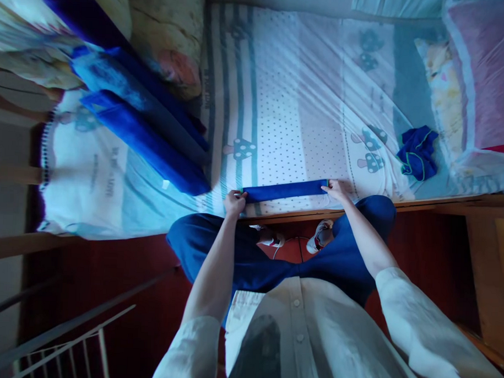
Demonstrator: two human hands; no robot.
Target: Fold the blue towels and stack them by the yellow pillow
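Observation:
A blue cloth (pixel 285 191) with green edging lies folded into a long narrow strip near the front edge of the bed. At its left end my left hand (pixel 235 203) is closed, thumb and fingers pinching the cloth. My right hand (pixel 336 190) grips the opposite end, its fingers closed on the green-edged corner. Between the two hands the strip runs nearly straight, tilted slightly up to the right. The underside of the strip and the fingertips beneath it are hidden.
A crumpled blue cloth (pixel 418 153) with green edging sits to the right on the patterned bed sheet (pixel 280 102). Long blue rolls (pixel 150 144) lie at left beside a pale cushion (pixel 166 37). A pink bag-like bundle (pixel 487 76) stands far right. The bed's wooden edge (pixel 433 205) runs before my knees.

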